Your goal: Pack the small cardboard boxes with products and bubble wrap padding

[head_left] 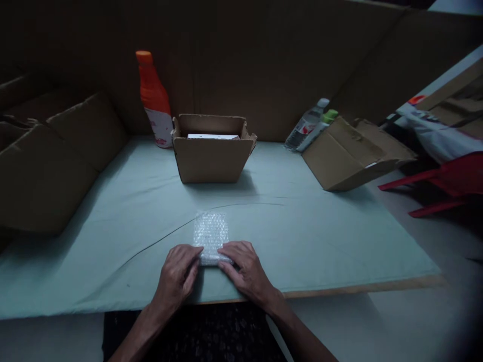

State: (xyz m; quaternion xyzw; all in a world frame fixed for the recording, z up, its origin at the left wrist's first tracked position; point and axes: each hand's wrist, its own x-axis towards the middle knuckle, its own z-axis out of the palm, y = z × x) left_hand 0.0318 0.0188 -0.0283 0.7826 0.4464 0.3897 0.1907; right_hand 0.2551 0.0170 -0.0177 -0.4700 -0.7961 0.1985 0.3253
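A small piece of clear bubble wrap point(211, 231) lies near the front edge of the table, its near end folded into a thicker, flat roll. My left hand point(178, 271) grips the left end of that fold, thumb below and fingers on top. On the other side my right hand point(243, 266) pinches the right end in the same way. The far part of the bubble wrap lies flat on the cloth. Whether anything is inside the fold, I cannot tell.
An open cardboard box point(211, 161) with something white inside stands beyond my hands. Behind it is an orange bottle point(156, 100). Larger cardboard boxes point(45, 171) stand at left. At right are a tilted carton point(339, 156), a clear bottle point(307, 125) and a red chair point(453, 176).
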